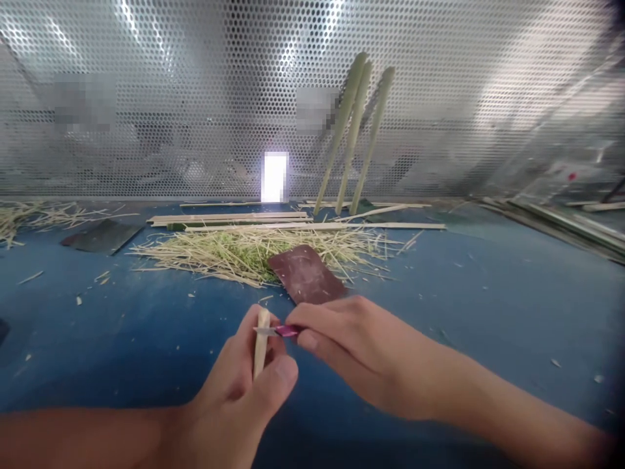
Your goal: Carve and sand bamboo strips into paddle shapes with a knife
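Note:
My left hand (244, 384) is closed around a short pale strip of bamboo or wood (261, 355), its upper end sticking up past the fingers. In my right hand (361, 352) is a small craft knife with a pinkish-purple handle (287, 331), pinched between thumb and forefinger. The knife's blade (265, 331) points left and lies across the strip near its top. Just beyond both hands rests a reddish-brown sheet, perhaps sandpaper (310, 277), dusted with pale specks.
Behind the sheet spreads a heap of thin shavings (229, 254), with long pale strips (234, 220) lying along its back. Several long green strips (349, 137) lean on the perforated metal wall (195, 78). A dark sheet (101, 236) and more shavings (29, 215) lie left on the blue table (439, 306).

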`<state>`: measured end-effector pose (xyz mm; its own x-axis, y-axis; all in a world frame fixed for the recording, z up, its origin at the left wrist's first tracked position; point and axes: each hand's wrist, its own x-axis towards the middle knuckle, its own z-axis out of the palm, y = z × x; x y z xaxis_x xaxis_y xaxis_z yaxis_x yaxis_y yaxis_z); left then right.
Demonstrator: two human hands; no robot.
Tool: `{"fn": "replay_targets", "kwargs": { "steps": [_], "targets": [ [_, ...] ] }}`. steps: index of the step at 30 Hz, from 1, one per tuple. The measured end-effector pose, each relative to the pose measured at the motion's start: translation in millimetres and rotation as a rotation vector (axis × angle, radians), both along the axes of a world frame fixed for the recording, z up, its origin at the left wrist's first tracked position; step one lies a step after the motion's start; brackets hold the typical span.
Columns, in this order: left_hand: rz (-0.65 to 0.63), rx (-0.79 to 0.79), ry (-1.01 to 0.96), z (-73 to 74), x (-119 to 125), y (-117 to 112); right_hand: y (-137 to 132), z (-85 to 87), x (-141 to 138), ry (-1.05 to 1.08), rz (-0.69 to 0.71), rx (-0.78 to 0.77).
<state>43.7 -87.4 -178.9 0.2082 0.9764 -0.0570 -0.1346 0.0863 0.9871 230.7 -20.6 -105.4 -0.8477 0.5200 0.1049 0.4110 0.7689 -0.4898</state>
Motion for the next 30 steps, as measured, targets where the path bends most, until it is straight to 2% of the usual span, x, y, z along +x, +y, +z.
{"fn": "replay_targets", "kwargs": {
  "steps": [5,8,11,14,17,20,26,30],
  "targets": [
    [0.077,0.054,0.016,6.9,8,2,-3,-9.3,-1,-0.032,-0.125,0.142],
    [0.047,0.045,0.049,11.1,7,2,-3,-4.4,-4,-0.082,-0.104,0.129],
    [0.106,0.053,0.134,8.0,3,1,-1,0.2,-7,-0.091,-0.073,0.122],
    [0.173,0.038,0.154,0.3,1,2,1,-1.8,-10,-0.072,-0.128,0.189],
    [0.107,0.045,0.104,-2.0,2,4,1,-8.7,-12,-0.05,-0.189,0.255],
    [0.036,0.07,0.072,3.3,5,9,0,-14.9,-12,-0.058,-0.215,0.298],
    [0.082,-0.011,-0.005,12.4,17,16,-4,-17.9,-10,-0.078,-0.258,0.367],
    [0.048,-0.121,-0.109,20.4,25,16,-3,-18.5,-10,-0.067,-0.279,0.397]
  ]
}}
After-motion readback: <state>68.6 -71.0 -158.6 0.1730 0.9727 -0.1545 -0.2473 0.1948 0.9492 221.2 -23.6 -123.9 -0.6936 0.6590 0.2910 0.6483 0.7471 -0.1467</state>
